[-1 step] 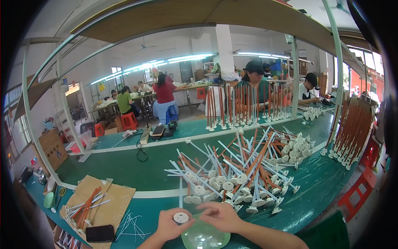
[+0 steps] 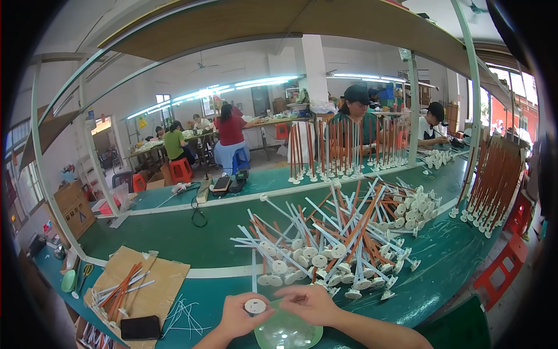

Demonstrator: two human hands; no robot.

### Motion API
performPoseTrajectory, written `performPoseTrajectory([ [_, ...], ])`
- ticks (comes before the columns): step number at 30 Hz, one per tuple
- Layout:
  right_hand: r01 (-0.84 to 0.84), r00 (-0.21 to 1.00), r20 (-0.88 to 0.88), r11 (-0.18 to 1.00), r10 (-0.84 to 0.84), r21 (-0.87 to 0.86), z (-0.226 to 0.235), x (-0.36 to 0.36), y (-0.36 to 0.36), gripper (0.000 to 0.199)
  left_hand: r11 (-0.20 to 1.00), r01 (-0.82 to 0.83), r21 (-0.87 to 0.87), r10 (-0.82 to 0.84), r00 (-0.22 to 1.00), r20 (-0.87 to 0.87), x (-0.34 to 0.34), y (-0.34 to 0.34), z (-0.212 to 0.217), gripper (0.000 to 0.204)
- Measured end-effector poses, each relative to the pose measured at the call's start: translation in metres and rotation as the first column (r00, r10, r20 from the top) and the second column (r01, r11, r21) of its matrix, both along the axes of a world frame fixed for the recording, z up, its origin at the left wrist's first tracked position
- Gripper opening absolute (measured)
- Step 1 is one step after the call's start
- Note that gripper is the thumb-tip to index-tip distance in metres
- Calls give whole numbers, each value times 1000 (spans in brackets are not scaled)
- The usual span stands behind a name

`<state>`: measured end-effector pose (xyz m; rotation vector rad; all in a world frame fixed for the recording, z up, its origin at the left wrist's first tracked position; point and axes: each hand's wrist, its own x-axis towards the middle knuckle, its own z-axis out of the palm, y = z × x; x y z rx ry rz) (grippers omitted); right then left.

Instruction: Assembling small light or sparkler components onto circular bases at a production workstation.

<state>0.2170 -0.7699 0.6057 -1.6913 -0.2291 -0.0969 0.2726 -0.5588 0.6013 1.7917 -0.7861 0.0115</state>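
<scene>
At the near edge of the table, my left hand is closed round a white round disc-shaped base. Its flat face is turned up, and a pale strip rises behind it, seemingly attached. Just right of the disc is my right hand, thumb and fingers drawn together in a pinch; anything between the fingertips is too small to make out. Below both hands lies a shallow green dish, partly covered by them. Beyond the hands spreads a heap of white round bases with strips, some brown, some pale.
At left, a cardboard sheet bears loose strips and a black phone; thin white ties lie beside it. Scissors lie farther left. Upright strips on bases line the far side, with co-workers beyond. A red stool stands at right.
My right hand has shifted very slightly; my left hand still holds the disc in the same place.
</scene>
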Motion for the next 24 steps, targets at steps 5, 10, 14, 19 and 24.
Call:
performPoseTrajectory([
  [5, 22, 994, 111, 997, -13, -75, -10, -2, 2, 26, 999, 23, 26, -23, 999, 25, -9, -8, 2, 21],
  [10, 64, 994, 98, 991, -52, -118, -6, -1, 3, 21, 991, -63, -115, 68, 997, 41, -11, -10, -3, 20],
  [14, -65, 997, 39, 988, 61, 138, -9, 0, 7, 18, 980, -46, -194, 69, 991, 113, -12, -11, -2, 19],
  [19, -77, 994, 94, 970, 57, 231, -28, 5, 6, 17, 982, -42, -187, 68, 989, 135, -15, -11, 0, 17],
  [24, 80, 962, 268, 993, -55, -84, 4, -6, 11, 13, 969, -122, -215, 158, 974, 161, -16, -10, -1, 16],
])
